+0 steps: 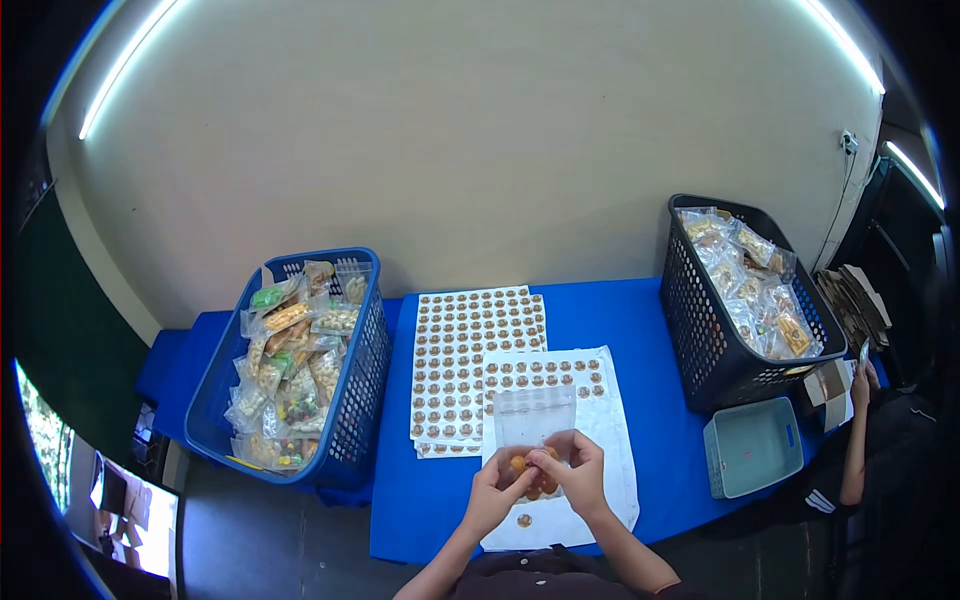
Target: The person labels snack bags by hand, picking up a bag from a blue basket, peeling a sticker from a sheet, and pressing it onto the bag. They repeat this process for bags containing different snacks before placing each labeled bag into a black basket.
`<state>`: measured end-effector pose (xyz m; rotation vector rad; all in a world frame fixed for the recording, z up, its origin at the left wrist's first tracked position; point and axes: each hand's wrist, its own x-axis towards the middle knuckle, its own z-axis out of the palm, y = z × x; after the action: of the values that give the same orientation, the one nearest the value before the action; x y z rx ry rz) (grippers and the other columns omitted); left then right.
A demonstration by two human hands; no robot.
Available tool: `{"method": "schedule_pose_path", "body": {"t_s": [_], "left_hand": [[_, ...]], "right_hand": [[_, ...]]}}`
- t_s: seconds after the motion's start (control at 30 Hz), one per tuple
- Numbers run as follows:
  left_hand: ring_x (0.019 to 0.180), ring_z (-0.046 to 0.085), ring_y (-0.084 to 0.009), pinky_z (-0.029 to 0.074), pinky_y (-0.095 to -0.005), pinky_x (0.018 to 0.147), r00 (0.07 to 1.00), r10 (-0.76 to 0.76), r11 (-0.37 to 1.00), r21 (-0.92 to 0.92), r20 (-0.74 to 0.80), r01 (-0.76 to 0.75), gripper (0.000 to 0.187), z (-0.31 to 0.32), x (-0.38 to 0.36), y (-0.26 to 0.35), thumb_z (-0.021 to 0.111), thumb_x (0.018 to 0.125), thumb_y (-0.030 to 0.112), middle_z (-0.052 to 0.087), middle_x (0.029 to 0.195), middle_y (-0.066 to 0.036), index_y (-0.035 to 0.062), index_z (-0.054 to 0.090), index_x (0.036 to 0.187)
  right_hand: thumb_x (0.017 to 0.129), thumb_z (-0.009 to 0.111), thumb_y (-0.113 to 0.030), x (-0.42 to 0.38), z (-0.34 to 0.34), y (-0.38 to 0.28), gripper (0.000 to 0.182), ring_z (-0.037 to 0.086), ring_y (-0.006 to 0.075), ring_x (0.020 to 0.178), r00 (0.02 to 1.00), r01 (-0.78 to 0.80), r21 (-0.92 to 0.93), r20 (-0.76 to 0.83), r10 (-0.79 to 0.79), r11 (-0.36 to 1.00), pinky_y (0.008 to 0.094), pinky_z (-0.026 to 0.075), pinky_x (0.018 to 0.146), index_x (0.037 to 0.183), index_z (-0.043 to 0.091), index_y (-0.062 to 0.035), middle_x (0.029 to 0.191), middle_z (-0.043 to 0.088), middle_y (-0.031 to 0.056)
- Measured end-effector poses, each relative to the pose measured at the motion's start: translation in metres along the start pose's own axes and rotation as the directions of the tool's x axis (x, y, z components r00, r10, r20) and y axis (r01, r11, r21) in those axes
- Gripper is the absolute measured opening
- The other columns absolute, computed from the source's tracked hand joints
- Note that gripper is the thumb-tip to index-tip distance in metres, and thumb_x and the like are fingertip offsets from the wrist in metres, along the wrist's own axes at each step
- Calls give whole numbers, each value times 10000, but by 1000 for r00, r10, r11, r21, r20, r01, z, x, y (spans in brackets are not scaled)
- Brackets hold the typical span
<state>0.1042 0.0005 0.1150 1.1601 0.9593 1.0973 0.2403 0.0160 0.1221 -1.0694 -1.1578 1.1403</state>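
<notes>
A small transparent zip pouch (534, 404) with round orange-brown pieces inside is held over the front of the blue table. My left hand (492, 492) grips its left side, and my right hand (580, 476) grips its right side. Both thumbs press close together on the pouch's face, partly covering the contents. Under my hands lies a white sheet (612, 440) with rows of round brown stickers along its top and a single sticker near its lower edge. Behind it, to the left, a stack of fuller sticker sheets (462, 365) rests on the table.
A blue basket (372, 345) full of filled pouches stands at the left. At the right is a black basket (690, 330), also full of pouches, with a grey-green tray (752, 448) in front of it. Beyond the tray, another person's arm (856, 440) reaches up near cardboard boxes.
</notes>
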Motion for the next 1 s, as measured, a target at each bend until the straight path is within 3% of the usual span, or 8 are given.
{"method": "schedule_pose_path", "body": {"t_s": [0.1,0.2,0.3,0.4,0.53,0.67,0.87,1.0], "left_hand": [[860,558,-100,471,-218,713,999,6,998,-62,45,-3,311,9,-5,-2,567,824,95,561,981,-79,-7,465,1099],[875,556,-109,472,-221,722,999,-20,998,-54,44,23,311,16,-11,-4,565,824,94,553,992,-81,-14,460,1097],[874,565,-123,478,-230,727,1000,12,992,-123,-1,-12,306,14,-14,-6,562,822,83,553,991,-87,-23,458,1090],[878,570,-131,484,-235,719,1000,-10,996,-94,-16,8,304,12,-14,-7,558,820,70,548,1007,-93,-23,456,1091],[878,574,-133,484,-234,718,998,-55,997,-53,18,55,301,19,-13,-4,551,822,64,545,1017,-94,-26,452,1093],[752,582,-103,463,-203,621,998,-63,983,-171,20,66,306,35,-8,-8,554,813,57,585,904,-74,-15,455,1094],[747,576,-88,456,-180,599,987,-71,993,-101,-144,57,275,59,10,-19,547,840,127,589,910,-67,-25,502,1064],[695,572,-79,439,-165,538,991,-75,995,-71,-107,68,256,90,24,-20,557,838,141,603,845,-50,-24,537,1033]], "right_hand": [[730,646,-54,-3,-4,8,105,484,42,593,993,-21,246,-105,48,969,196,387,551,681,555,-32,658,544,0],[734,647,-62,-5,-9,11,86,483,42,610,985,-75,190,-136,102,979,197,384,559,722,568,-30,667,545,1],[742,659,-114,1,-16,8,147,529,59,635,993,-120,261,23,119,958,195,411,551,809,574,-14,704,578,23],[730,673,-120,-4,-17,-9,148,484,41,641,983,-107,113,160,88,988,192,383,595,812,588,-30,684,552,-10],[727,679,-123,-5,-23,-5,145,478,45,655,991,-40,57,128,32,998,195,377,602,785,586,-29,671,540,-10],[735,674,-126,-4,-38,13,143,515,49,684,989,-144,201,57,135,969,199,406,601,772,578,-26,732,563,15],[752,649,-70,-8,-60,-1,205,526,72,734,991,-109,73,82,103,991,206,425,669,911,538,-6,822,560,38],[762,651,-137,-11,-89,1,241,539,67,666,991,-124,75,-49,128,989,176,431,532,931,538,-6,782,566,29]]}}
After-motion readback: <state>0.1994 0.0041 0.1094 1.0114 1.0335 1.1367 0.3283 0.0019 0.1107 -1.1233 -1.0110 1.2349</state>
